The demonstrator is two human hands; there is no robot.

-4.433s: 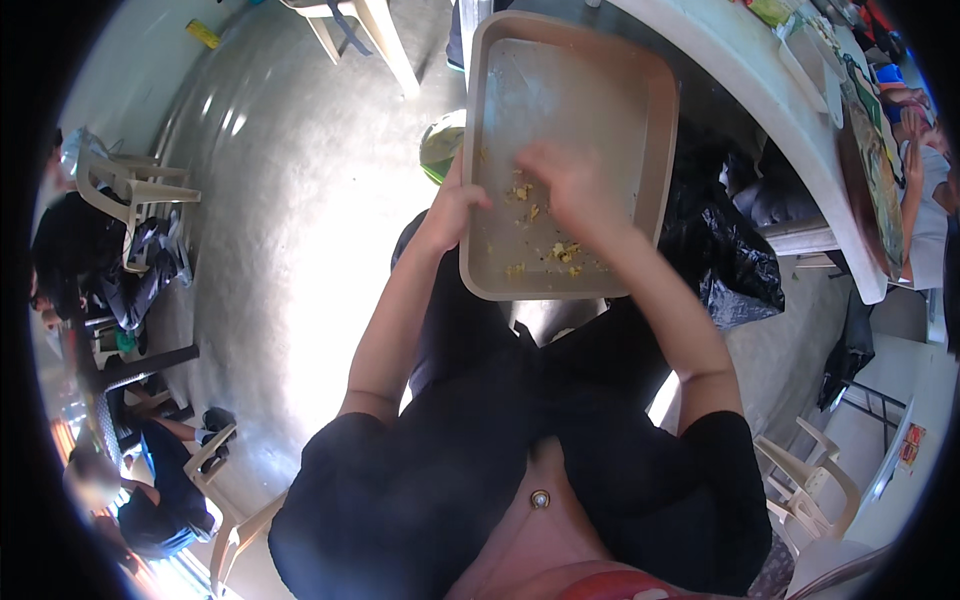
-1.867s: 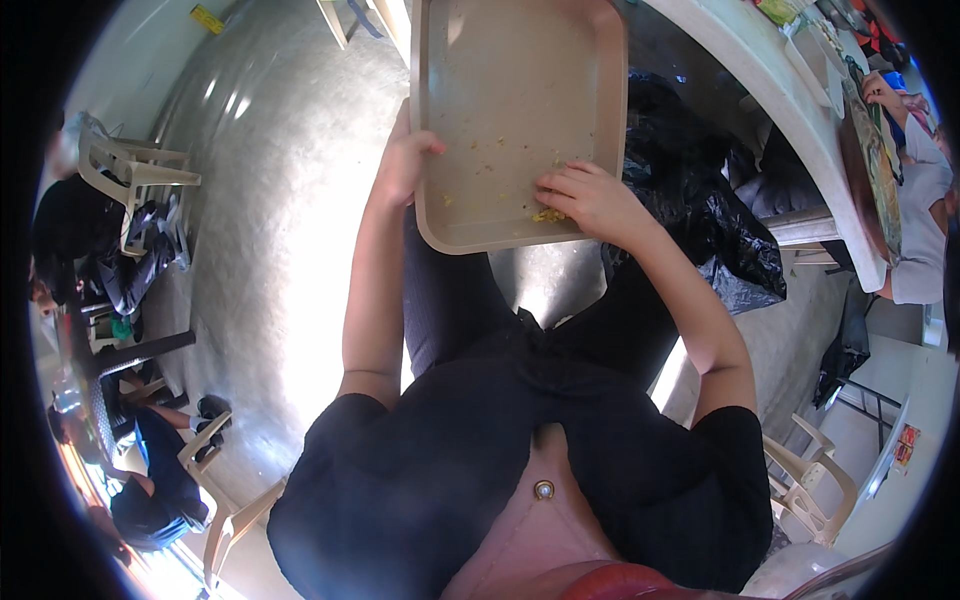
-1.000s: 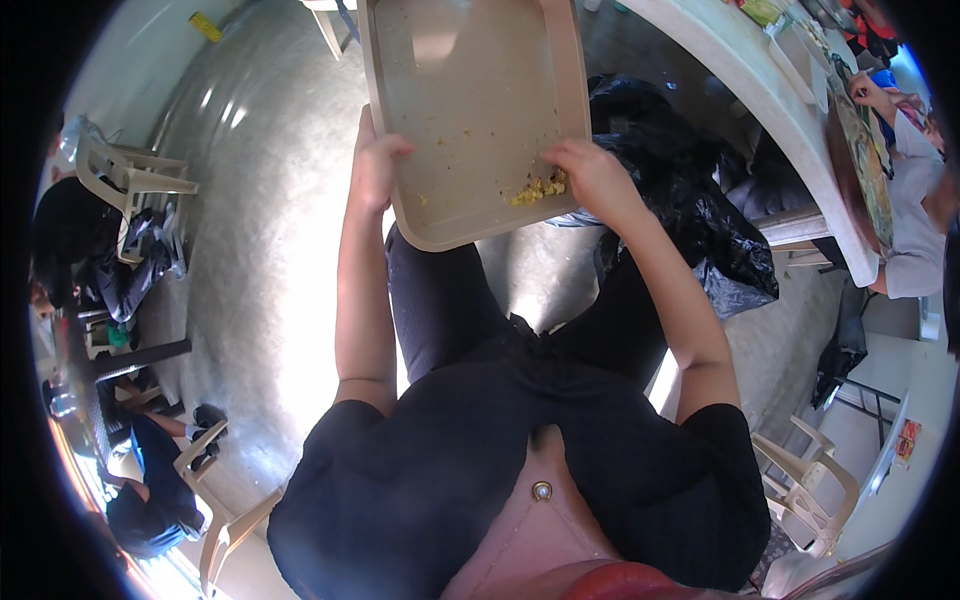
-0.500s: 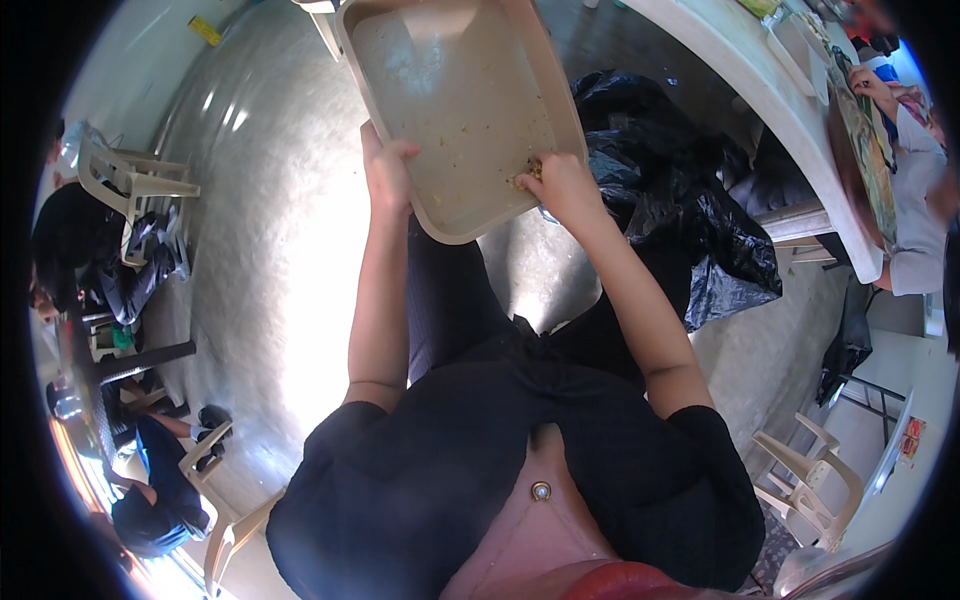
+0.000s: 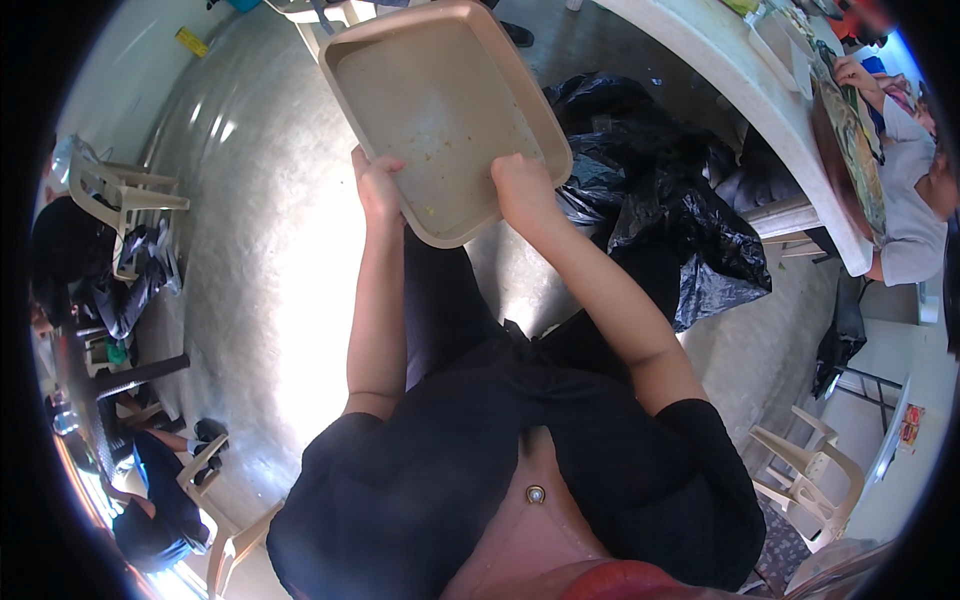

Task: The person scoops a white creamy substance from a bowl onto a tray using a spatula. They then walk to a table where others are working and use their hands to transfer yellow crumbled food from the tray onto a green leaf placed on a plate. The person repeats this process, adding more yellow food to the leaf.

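Observation:
A beige rectangular tray [image 5: 440, 85] with raised sides is held out in front of me, tilted. My left hand [image 5: 378, 188] grips its left edge near the close corner, thumb hooked over the rim. Inside the tray, close to its near edge, my right hand [image 5: 523, 190] is curled with its fingers bent down to the bottom. Whatever is in those fingers is hidden behind the knuckles. Small yellowish and brown crumbs [image 5: 430, 210] are scattered over the tray's bottom, with a few more toward its right side.
Black plastic bags [image 5: 690, 200] are heaped on the floor at right, beside a white table [image 5: 770, 110]. Across that table a person in a light shirt [image 5: 915, 200] is at work. Beige plastic chairs [image 5: 125, 195] and seated people are at left; another chair [image 5: 815, 475] stands at lower right.
My right hand has moved left across the tray, and the clump of crumbs seen at its fingers no longer shows. The tray has shifted slightly left. My left hand keeps its grip.

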